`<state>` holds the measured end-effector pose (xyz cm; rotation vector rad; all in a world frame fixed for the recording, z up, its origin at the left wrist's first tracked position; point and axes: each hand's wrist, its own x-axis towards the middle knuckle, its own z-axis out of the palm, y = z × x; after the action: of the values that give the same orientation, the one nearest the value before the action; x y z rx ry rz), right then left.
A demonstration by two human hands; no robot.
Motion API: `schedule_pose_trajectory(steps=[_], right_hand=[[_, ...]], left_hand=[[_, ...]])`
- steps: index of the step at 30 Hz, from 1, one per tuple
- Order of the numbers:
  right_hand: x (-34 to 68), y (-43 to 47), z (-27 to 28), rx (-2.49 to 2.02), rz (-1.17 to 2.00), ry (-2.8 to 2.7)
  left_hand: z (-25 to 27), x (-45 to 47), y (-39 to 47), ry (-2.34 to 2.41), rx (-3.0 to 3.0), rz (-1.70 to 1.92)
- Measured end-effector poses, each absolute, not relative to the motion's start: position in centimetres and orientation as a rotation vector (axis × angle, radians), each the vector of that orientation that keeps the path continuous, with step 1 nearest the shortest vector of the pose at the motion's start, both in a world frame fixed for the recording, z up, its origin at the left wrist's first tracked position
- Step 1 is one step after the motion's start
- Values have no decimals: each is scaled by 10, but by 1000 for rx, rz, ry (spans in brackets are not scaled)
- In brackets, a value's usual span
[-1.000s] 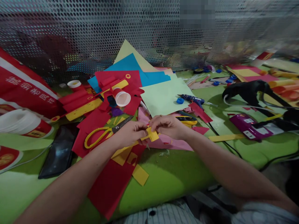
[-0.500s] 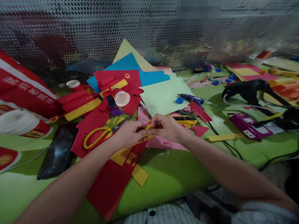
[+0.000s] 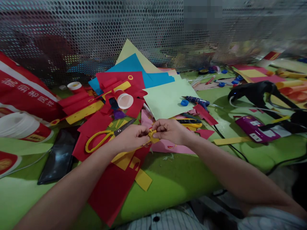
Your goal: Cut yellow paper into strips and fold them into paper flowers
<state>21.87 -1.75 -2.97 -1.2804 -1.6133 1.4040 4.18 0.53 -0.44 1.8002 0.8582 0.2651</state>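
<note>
Close together over the middle of the table, my left hand (image 3: 134, 137) and my right hand (image 3: 170, 131) both pinch a small piece of yellow paper (image 3: 152, 136). The fingers partly cover it, so its full shape is hidden. Yellow-handled scissors (image 3: 98, 140) lie just left of my left hand, their blades partly behind it. Below the hands is a red paper sheet (image 3: 115, 191) with yellow paper scraps (image 3: 144, 179) on and beside it. Behind my right hand rests a yellow and black utility knife (image 3: 189, 122).
A glue gun (image 3: 196, 101) lies on pale green paper (image 3: 163, 102). At the left are a black phone (image 3: 59, 156), stacked paper cups (image 3: 21, 126) and a red bag (image 3: 26, 89). A purple device (image 3: 256, 129) and cables are at the right. A perforated metal panel (image 3: 153, 32) stands behind.
The yellow paper has turned a little between my fingers, and more of it shows. My right hand has shifted very slightly left. The things on the table stay put.
</note>
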Motion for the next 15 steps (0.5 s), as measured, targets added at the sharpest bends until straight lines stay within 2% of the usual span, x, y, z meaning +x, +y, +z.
schedule_pose_trajectory(steps=[12,15], right_hand=[[224,-15,-31,-1208,1493,-1626],[227,-13,-32,-1214,1378,-1745]], left_hand=[[-13,43,5,973,1989,351],[-14,43,4,980,2002,437]])
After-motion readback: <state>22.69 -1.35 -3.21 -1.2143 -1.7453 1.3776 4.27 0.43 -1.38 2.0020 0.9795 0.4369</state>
